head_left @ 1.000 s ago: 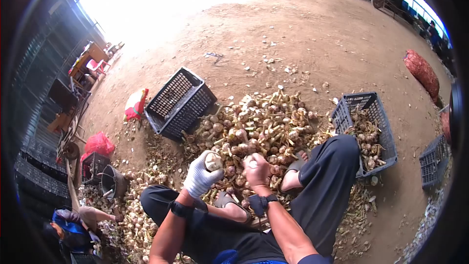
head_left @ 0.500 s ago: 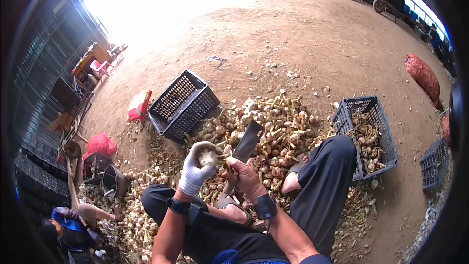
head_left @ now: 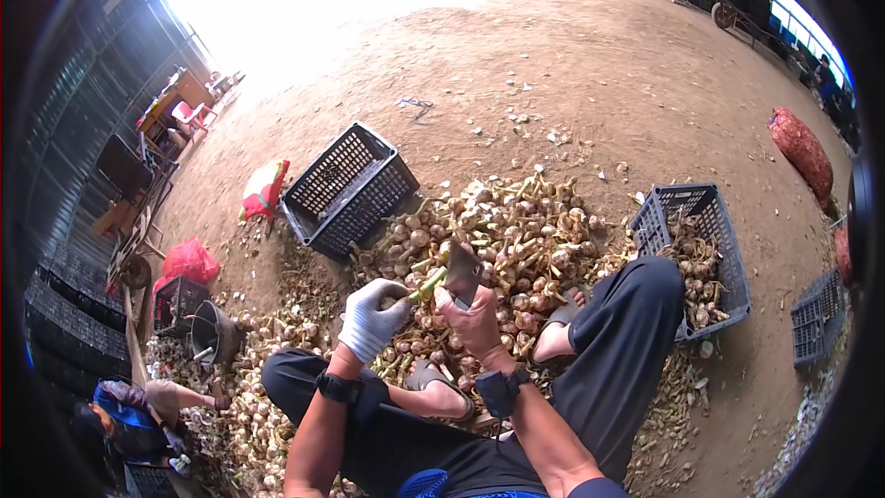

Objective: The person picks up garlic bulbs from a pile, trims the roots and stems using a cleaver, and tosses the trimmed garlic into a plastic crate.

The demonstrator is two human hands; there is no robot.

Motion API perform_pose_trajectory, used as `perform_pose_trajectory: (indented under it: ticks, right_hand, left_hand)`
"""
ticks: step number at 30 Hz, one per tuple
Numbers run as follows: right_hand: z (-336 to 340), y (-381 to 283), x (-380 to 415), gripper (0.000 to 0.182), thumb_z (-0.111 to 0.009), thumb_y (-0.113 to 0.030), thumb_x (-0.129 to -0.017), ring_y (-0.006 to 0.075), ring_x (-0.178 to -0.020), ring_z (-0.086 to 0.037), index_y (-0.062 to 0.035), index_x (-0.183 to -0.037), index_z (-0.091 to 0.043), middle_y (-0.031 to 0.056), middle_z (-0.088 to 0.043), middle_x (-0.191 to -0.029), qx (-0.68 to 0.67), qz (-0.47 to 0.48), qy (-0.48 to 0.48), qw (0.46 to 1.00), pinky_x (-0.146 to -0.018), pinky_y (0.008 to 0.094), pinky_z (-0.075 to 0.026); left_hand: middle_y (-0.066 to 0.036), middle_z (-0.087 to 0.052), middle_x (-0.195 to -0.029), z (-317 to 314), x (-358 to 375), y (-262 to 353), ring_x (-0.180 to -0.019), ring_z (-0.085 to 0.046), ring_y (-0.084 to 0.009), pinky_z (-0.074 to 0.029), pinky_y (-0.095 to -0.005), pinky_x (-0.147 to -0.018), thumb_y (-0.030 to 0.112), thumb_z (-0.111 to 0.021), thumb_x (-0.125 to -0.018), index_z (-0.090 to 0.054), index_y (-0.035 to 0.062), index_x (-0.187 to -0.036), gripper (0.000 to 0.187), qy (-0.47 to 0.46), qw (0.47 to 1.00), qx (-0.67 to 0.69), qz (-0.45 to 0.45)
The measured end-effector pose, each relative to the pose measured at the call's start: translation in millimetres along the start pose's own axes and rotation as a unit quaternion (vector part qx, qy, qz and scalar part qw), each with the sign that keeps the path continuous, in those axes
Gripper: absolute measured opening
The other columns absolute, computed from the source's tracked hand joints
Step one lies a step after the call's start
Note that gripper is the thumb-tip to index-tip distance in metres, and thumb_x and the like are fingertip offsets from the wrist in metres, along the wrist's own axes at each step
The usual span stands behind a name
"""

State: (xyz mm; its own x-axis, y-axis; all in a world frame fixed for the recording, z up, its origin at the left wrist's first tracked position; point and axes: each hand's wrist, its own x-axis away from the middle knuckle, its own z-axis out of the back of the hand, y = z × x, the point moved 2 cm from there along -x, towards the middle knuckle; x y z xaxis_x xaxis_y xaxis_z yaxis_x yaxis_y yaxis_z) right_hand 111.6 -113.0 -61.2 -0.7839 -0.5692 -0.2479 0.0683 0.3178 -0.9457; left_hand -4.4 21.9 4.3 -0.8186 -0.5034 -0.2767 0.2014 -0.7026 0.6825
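My left hand [head_left: 373,321], in a white knit glove, is closed on a garlic plant. Its pale green stem [head_left: 428,285] sticks out to the right, and its bulb is mostly hidden. My bare right hand [head_left: 472,318] grips a knife with a broad dark blade [head_left: 464,273], seen at a steep angle. Blade and thumb are right at the stem. Both hands are over a large pile of garlic [head_left: 535,254] with stems attached, between my bent legs.
A black plastic crate [head_left: 318,238] stands left of the pile; another crate [head_left: 731,300] with garlic stands right. Trimmed bulbs [head_left: 263,415] cover the ground at lower left, near a bucket [head_left: 214,337] and a seated person [head_left: 138,420]. A red mesh sack [head_left: 800,152] lies far right.
My left hand has turned over, so the bulb that showed in it is now mostly hidden. The knife blade has tilted from lengthwise view to a foreshortened one, beside the stem.
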Motion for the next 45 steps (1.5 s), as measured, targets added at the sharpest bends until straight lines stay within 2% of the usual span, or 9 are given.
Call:
perform_pose_trajectory:
  ticks: [2, 8, 17, 21, 25, 28, 33, 35, 45]
  right_hand:
    - [-5.4, 1.9, -3.2, 0.011, -0.068, -0.008, -0.082, 0.0184, -0.068, -0.060, 0.0003, -0.089, -0.065, 0.0090, -0.063, -0.075, 0.039, 0.043, -0.009, 0.998, -0.066, 0.0324, -0.049]
    - [-9.5, 41.3, 8.8, 0.011, -0.066, -0.009, -0.081, 0.0318, -0.059, -0.057, 0.0002, -0.078, -0.061, 0.0177, -0.059, -0.070, 0.166, 0.085, -0.051, 0.981, -0.059, 0.0384, -0.047]
    - [26.3, 174.2, 72.6, 0.025, -0.065, -0.032, -0.073, 0.0400, -0.073, -0.066, -0.0111, -0.083, -0.073, 0.0195, -0.068, -0.075, 0.380, -0.253, -0.005, 0.890, -0.066, 0.0473, -0.052]
    - [39.1, 180.6, 59.5, 0.031, -0.066, -0.038, -0.073, 0.0358, -0.071, -0.069, -0.0089, -0.081, -0.074, 0.0173, -0.069, -0.071, 0.303, -0.304, 0.075, 0.900, -0.064, 0.0445, -0.052]
    - [47.0, 166.9, 49.7, 0.025, -0.069, -0.026, -0.074, 0.0261, -0.061, -0.067, -0.0018, -0.072, -0.070, 0.0165, -0.067, -0.065, 0.284, -0.275, 0.181, 0.900, -0.060, 0.0405, -0.050]
    - [51.1, 191.7, 48.8, 0.023, -0.067, -0.019, -0.077, 0.0169, -0.053, -0.061, 0.0029, -0.072, -0.066, 0.0105, -0.065, -0.062, 0.238, -0.282, 0.225, 0.902, -0.051, 0.0355, -0.051]
    - [48.2, 210.7, 52.5, 0.020, -0.066, -0.015, -0.083, 0.0128, -0.051, -0.059, 0.0031, -0.075, -0.065, 0.0040, -0.062, -0.065, 0.199, -0.258, 0.192, 0.926, -0.046, 0.0299, -0.053]
    - [46.0, 221.7, 55.0, 0.023, -0.069, -0.025, -0.078, 0.0288, -0.056, -0.062, -0.0020, -0.074, -0.068, 0.0166, -0.063, -0.062, 0.221, -0.257, 0.189, 0.922, -0.056, 0.0420, -0.046]
    - [53.8, 245.3, 67.3, 0.021, -0.067, -0.013, -0.085, 0.0081, -0.053, -0.053, -0.0007, -0.070, -0.060, 0.0001, -0.053, -0.055, 0.304, -0.245, 0.128, 0.912, -0.050, 0.0303, -0.043]
  left_hand:
    - [-0.003, -0.067, -0.079, -1.3, 0.4, -11.3, -0.070, -0.060, -0.0078, -0.050, -0.0255, -0.063, 0.009, -0.072, -0.084, -0.068, 0.0000, -0.094, 0.014, -0.024, 0.995, 0.067, 0.070]
    - [0.000, -0.066, -0.076, 1.0, 2.2, -6.5, -0.066, -0.058, -0.0046, -0.049, -0.0221, -0.059, 0.010, -0.068, -0.088, -0.070, -0.0003, -0.095, 0.013, -0.050, 0.983, 0.130, 0.123]
    - [-0.004, -0.068, -0.078, 28.7, 0.5, -34.0, -0.069, -0.063, -0.0091, -0.051, -0.0271, -0.064, 0.013, -0.076, -0.080, -0.070, 0.0025, -0.088, 0.014, 0.030, 0.983, 0.065, 0.168]
    - [-0.010, -0.069, -0.077, 117.4, 16.3, -71.1, -0.067, -0.065, -0.0175, -0.053, -0.0302, -0.066, 0.014, -0.077, -0.078, -0.071, 0.0036, -0.087, 0.015, 0.135, 0.978, -0.134, 0.086]
    - [-0.013, -0.071, -0.080, 238.6, 85.1, -129.3, -0.077, -0.069, -0.0292, -0.055, -0.0375, -0.074, 0.025, -0.076, -0.073, -0.073, 0.0054, -0.084, 0.023, 0.047, 0.847, -0.405, 0.340]
    - [-0.016, -0.072, -0.094, 273.5, 138.8, -179.0, -0.087, -0.069, -0.0320, -0.055, -0.0374, -0.082, 0.028, -0.073, -0.075, -0.073, 0.0060, -0.095, 0.029, 0.035, 0.846, -0.406, 0.343]
    - [-0.016, -0.071, -0.097, 196.4, 115.8, -236.0, -0.090, -0.070, -0.0271, -0.054, -0.0349, -0.081, 0.030, -0.071, -0.079, -0.071, 0.0039, -0.103, 0.035, 0.086, 0.902, -0.266, 0.330]
    - [-0.016, -0.071, -0.101, 148.4, 80.1, -245.2, -0.091, -0.069, -0.0264, -0.054, -0.0356, -0.083, 0.029, -0.071, -0.080, -0.069, 0.0029, -0.108, 0.039, 0.062, 0.916, -0.251, 0.308]
    - [-0.013, -0.063, -0.107, -35.7, -43.0, -348.3, -0.101, -0.061, -0.0337, -0.051, -0.0423, -0.086, 0.020, -0.070, -0.080, -0.063, 0.0126, -0.117, 0.039, -0.097, 0.939, -0.312, 0.109]
